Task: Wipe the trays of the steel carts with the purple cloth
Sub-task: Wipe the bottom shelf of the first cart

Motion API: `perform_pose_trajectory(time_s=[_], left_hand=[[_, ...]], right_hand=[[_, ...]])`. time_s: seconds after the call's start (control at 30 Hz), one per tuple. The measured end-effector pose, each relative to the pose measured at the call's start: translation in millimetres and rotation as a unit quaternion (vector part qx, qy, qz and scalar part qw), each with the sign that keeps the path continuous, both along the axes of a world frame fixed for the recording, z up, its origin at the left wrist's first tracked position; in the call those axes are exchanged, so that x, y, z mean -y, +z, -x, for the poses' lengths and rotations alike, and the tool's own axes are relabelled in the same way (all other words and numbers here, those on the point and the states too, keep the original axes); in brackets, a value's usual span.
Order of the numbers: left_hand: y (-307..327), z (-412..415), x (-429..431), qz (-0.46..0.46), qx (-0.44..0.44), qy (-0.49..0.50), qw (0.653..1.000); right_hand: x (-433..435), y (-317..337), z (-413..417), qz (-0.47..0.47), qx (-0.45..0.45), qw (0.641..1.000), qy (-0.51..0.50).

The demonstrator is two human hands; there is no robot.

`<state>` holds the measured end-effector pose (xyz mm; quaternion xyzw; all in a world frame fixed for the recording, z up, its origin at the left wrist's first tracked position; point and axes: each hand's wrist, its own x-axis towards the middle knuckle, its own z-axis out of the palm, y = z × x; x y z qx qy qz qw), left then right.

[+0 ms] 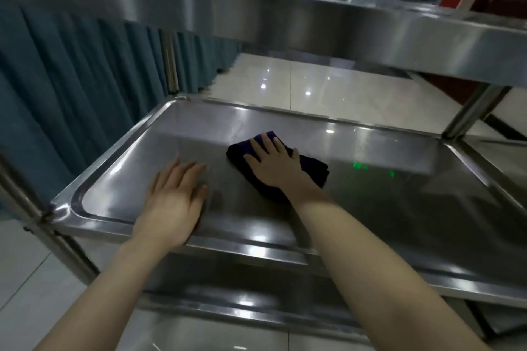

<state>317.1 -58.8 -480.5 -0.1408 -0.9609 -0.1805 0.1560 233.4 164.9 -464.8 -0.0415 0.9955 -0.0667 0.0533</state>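
Observation:
The middle tray (370, 188) of a steel cart fills the view, shiny and shallow with a raised rim. A folded dark purple cloth (313, 169) lies on the tray near its middle. My right hand (272, 162) lies flat on the cloth with straight, spread fingers, pressing it onto the steel. My left hand (174, 196) rests flat on the bare tray to the left of the cloth, near the front rim, fingers straight and holding nothing.
The cart's upper tray (313, 17) hangs low overhead across the top of the view. Steel posts (467, 114) stand at the corners. A teal pleated curtain (71, 80) hangs to the left. A lower shelf (256, 310) and a glossy tiled floor (299, 85) lie beyond.

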Motion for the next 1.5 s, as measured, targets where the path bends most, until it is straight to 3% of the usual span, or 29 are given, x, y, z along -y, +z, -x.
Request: perform_pose_trajectory(time_s=[0.2,0.3,0.5,0.63,0.77,0.87,1.03,1.17,1.27,1.33,1.5], left_hand=[[4.2,-6.6,-7.7,0.060,0.022,-0.031,0.997],[9.0,-8.1,-10.4,0.090,0.031,-0.046,0.994],[9.2,-6.8,-9.8,0.090,0.048,-0.054,0.993],[8.7,-8.0,-9.1,0.081,0.043,-0.054,0.994],[11.7,-7.6,-12.0,0.104,0.036,-0.073,0.991],[13.9,-11.5,-32.6,0.083,0.035,-0.090,0.992],[11.2,-45.3,-98.6,0.006,0.037,-0.133,0.990],[6.3,-48.5,-124.0,-0.040,0.038,-0.120,0.991],[9.4,-43.5,-147.3,-0.065,0.061,-0.065,0.994],[11.5,-44.2,-171.0,-0.069,0.058,-0.080,0.993],[6.7,-56.0,-192.9,-0.001,-0.026,-0.156,0.987]], right_hand=[[-31.4,-26.3,-139.9,0.056,-0.056,0.989,0.125],[-34.8,-18.4,-113.9,0.041,-0.028,0.993,0.107],[-43.6,1.4,-9.2,0.003,-0.002,0.998,-0.060],[-44.9,-8.6,-64.7,0.030,0.006,1.000,0.003],[-71.8,-26.3,-162.0,0.042,-0.061,0.995,0.072],[-89.1,-20.8,-138.8,0.036,-0.031,0.998,0.046],[-112.3,2.6,-48.1,0.036,-0.010,0.991,-0.125],[-116.9,-7.7,-89.2,0.031,0.003,0.997,-0.068],[-136.6,-17.8,-160.3,0.054,-0.039,0.996,-0.054],[-145.4,-20.6,-189.2,0.039,-0.050,0.996,-0.055],[-169.3,-18.8,-129.5,0.025,-0.031,0.993,-0.114]])
